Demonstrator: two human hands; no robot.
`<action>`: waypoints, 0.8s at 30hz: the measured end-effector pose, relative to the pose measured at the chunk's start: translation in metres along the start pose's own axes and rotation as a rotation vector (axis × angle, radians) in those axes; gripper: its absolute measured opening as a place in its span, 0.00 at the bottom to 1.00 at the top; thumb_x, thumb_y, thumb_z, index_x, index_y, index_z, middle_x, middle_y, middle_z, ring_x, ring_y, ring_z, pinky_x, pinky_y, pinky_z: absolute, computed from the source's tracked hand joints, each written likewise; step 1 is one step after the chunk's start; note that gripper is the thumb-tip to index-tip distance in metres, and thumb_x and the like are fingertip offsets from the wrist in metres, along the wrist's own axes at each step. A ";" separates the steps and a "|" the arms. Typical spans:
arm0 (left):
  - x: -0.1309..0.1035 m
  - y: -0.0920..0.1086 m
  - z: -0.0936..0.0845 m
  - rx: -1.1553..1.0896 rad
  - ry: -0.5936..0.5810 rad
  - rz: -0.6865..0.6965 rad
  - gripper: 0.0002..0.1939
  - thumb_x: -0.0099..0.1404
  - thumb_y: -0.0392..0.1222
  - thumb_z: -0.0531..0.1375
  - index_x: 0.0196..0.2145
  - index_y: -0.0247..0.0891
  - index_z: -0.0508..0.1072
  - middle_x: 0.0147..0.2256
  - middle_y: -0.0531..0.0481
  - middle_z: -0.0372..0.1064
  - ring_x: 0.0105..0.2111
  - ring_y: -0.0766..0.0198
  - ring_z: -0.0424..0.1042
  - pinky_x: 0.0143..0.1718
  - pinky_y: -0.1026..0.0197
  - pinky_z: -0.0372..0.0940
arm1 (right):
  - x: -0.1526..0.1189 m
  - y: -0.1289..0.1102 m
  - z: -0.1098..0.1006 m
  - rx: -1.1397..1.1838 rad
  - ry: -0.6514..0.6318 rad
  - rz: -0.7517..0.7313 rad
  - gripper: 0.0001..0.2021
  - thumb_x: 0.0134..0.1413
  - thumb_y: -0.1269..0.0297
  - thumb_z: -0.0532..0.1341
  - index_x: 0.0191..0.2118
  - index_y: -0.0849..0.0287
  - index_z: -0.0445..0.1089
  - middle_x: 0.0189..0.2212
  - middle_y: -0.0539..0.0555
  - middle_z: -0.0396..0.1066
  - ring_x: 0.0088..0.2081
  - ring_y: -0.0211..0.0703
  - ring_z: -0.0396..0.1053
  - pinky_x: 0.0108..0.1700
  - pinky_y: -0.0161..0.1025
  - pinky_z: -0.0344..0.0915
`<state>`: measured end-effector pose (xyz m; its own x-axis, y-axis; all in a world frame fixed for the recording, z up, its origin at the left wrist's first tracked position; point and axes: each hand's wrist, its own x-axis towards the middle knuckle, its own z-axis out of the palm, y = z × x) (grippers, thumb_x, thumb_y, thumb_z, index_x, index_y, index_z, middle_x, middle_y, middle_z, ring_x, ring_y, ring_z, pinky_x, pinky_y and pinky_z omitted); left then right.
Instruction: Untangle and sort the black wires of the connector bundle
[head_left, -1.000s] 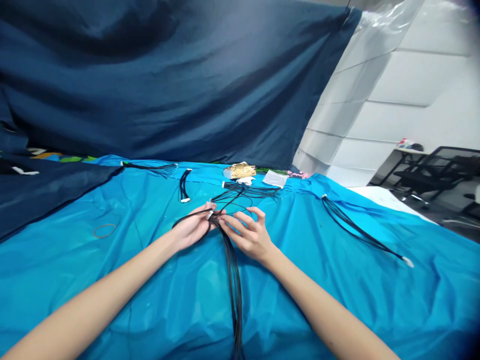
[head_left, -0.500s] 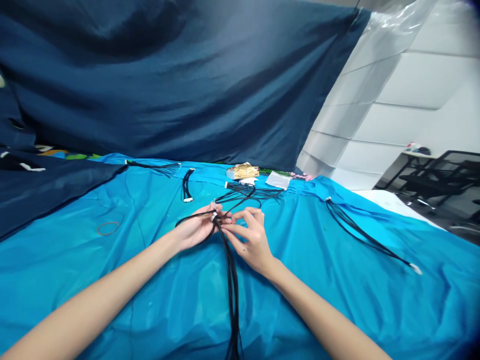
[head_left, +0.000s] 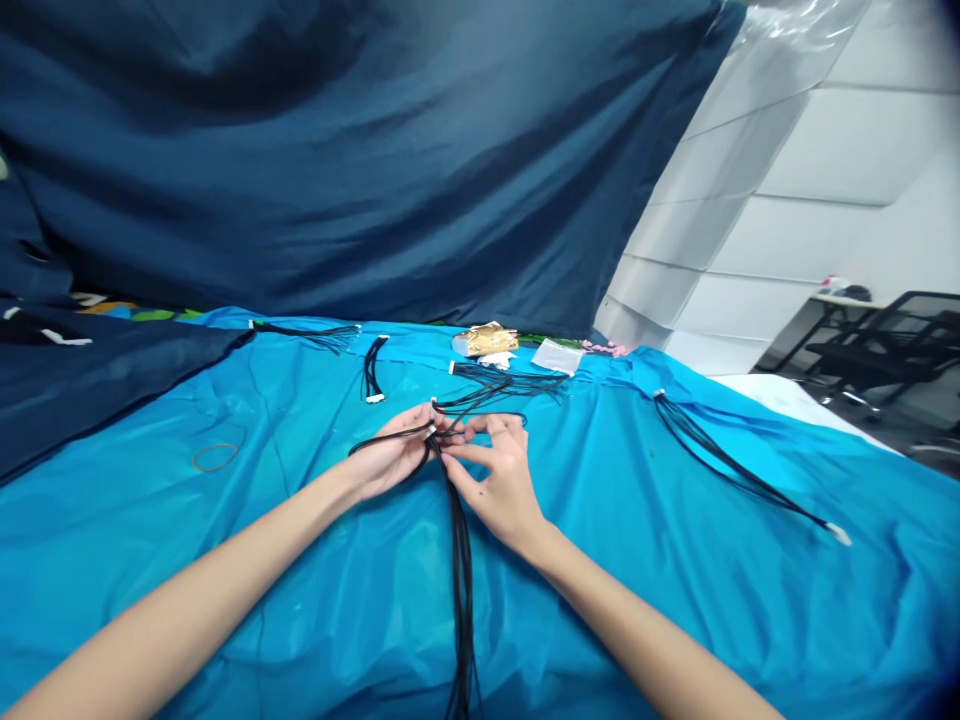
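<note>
Black wires (head_left: 462, 570) run from your two hands at the middle of the head view down to the bottom edge of the frame. Your left hand (head_left: 388, 462), just left of centre, is turned palm up with its fingers curled and clamped on the wires near a white plug (head_left: 430, 432); a loop of the same wire bends round across your palm. Your right hand (head_left: 501, 480), just right of it, has its thumb and forefinger drawn close together beside that plug, at the top of the bundle. You cannot tell from this angle whether those fingertips grip a wire or only touch it. Your other right fingers are bent, near a thin strand that curves away above them.

Beneath your hands spreads a wrinkled blue sheet (head_left: 330, 600). On it, above your hands, lie a short cable (head_left: 370, 370) with white ends and a fanned-out bunch of wires (head_left: 502, 378). Further right, a long cable (head_left: 739, 468) slants down toward a white end. At left lies a thin brown ring (head_left: 215, 457). Near the sheet's far edge, a gold packet (head_left: 491, 340) sits beside a clear bag (head_left: 557, 356), below a dark blue curtain (head_left: 337, 180).
</note>
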<state>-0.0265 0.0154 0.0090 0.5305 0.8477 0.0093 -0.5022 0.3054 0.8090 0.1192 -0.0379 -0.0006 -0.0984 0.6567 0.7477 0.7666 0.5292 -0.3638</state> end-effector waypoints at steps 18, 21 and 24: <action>0.005 -0.012 0.008 -0.025 0.137 0.019 0.01 0.56 0.31 0.57 0.28 0.33 0.68 0.27 0.50 0.68 0.31 0.65 0.69 0.32 0.65 0.62 | 0.000 0.003 0.007 -0.060 -0.012 0.082 0.03 0.41 0.69 0.61 0.26 0.56 0.71 0.37 0.55 0.62 0.43 0.49 0.55 0.43 0.46 0.53; 0.006 -0.012 0.008 -0.063 0.149 0.019 0.04 0.57 0.29 0.56 0.27 0.33 0.68 0.27 0.50 0.68 0.31 0.66 0.69 0.36 0.63 0.63 | 0.000 0.003 0.005 -0.149 -0.035 0.066 0.01 0.40 0.69 0.59 0.24 0.57 0.68 0.38 0.56 0.61 0.43 0.50 0.55 0.42 0.47 0.53; 0.006 -0.013 0.006 -0.064 0.145 0.007 0.05 0.58 0.29 0.55 0.27 0.33 0.68 0.27 0.49 0.68 0.31 0.65 0.70 0.38 0.61 0.63 | 0.001 0.006 0.001 -0.226 -0.087 0.017 0.01 0.40 0.69 0.59 0.22 0.58 0.67 0.39 0.57 0.61 0.43 0.51 0.55 0.44 0.48 0.53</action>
<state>-0.0127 0.0141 0.0024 0.4244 0.9025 -0.0738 -0.5504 0.3218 0.7703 0.1226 -0.0336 -0.0030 -0.1315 0.7137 0.6880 0.8899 0.3907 -0.2353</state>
